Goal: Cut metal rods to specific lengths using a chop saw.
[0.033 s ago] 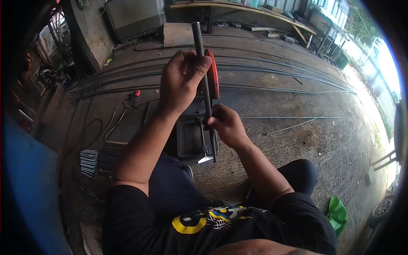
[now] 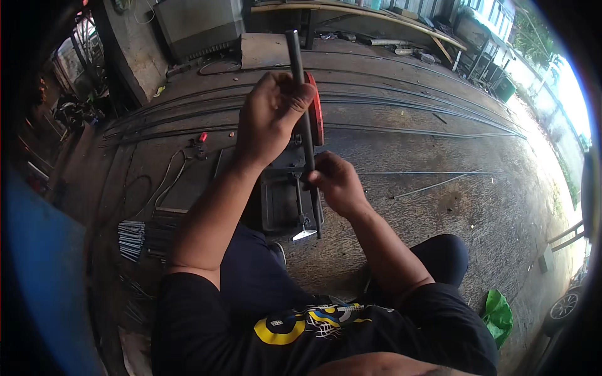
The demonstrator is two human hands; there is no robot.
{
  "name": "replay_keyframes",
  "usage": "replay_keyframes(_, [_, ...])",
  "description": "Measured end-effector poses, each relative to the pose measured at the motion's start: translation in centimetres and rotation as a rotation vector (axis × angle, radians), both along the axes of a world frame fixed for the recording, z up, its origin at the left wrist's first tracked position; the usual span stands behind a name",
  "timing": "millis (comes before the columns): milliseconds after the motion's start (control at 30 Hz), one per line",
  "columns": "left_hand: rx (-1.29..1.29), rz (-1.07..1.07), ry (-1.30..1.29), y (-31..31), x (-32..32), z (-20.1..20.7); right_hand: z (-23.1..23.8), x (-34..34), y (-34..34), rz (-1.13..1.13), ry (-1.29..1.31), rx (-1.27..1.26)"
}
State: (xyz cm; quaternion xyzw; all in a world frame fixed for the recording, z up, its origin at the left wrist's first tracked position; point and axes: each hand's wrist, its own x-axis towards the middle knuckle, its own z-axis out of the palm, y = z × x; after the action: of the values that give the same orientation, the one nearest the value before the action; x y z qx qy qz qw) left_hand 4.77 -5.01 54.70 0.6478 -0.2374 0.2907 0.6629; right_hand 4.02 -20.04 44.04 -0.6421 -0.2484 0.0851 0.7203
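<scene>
A dark metal rod (image 2: 308, 141) stands raised in front of me, its top end leaning slightly away to the left. My left hand (image 2: 271, 119) is closed around its upper part, thumb laid across it. Lower down, my right hand (image 2: 338, 188) pinches the same rod between thumb and fingers. Behind the rod is a floor machine with a red round guard (image 2: 317, 119), partly hidden by my left hand and the rod. Its black tray-like base (image 2: 271, 203) carries a clamp screw with a pale, flat handle (image 2: 304, 235), close beside the rod's lower end.
Long thin rods (image 2: 401, 100) stretch across the floor beyond the machine. A bundle of short metal rods (image 2: 130, 241) lies at left, with a cable (image 2: 166, 182) above it. A green bag (image 2: 497, 318) is at lower right. A bench (image 2: 364, 17) stands far back.
The rod's top end has shifted slightly right and up. Both hands keep their hold with barely any movement.
</scene>
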Motion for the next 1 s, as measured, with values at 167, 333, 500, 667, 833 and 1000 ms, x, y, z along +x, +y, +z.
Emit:
replay_keyframes(167, [0.399,-0.215,0.263,0.8,0.0,-0.2,3.4,0.3,-2.0,-0.247,-0.14,-0.201])
replay_keyframes(333, [0.396,-0.079,0.179,-1.0,1.7,-1.8,6.9,1.2,-2.5,-0.333,-0.222,-0.381])
replay_keyframes(500, [-0.294,-0.108,0.241,-0.9,4.0,-2.0,7.0,-0.2,-3.9,-0.659,-0.936,-0.449])
replay_keyframes(667, [-0.654,-0.171,0.28,1.7,5.9,-2.7,4.2,-0.1,-5.3,-0.145,-0.076,-0.256])
replay_keyframes(833, [-0.821,-0.295,0.504,0.6,6.0,-6.7,4.2,3.5,-8.7,-0.246,0.121,0.353])
replay_keyframes(1000, [-0.787,-0.285,0.724,-2.8,5.3,-10.3,3.9,3.7,-9.6,-0.403,0.146,0.51])
